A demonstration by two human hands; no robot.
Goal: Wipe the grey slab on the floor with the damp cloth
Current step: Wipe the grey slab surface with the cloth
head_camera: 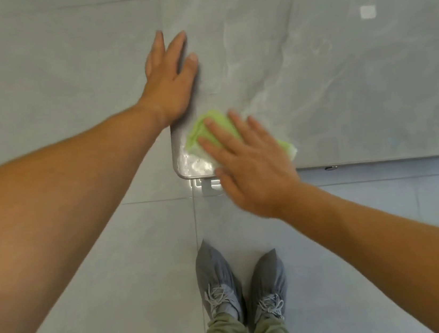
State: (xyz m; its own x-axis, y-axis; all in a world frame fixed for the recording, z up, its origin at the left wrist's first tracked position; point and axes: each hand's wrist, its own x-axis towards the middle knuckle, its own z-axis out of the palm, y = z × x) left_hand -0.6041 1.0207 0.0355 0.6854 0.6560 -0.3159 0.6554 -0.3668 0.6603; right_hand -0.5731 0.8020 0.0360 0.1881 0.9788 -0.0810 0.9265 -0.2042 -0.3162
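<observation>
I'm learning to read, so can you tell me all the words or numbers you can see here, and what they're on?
None: no words, numbers or signs can be read.
The grey veined stone slab is bare, apart from a small pale square with no print visible.
The light green damp cloth under the right hand is plain.
The grey shoe covers show no label.

Beyond and right of the green cloth (209, 131), the grey slab (341, 80) lies bare; the left hand (170, 80) blocks its left edge.
</observation>
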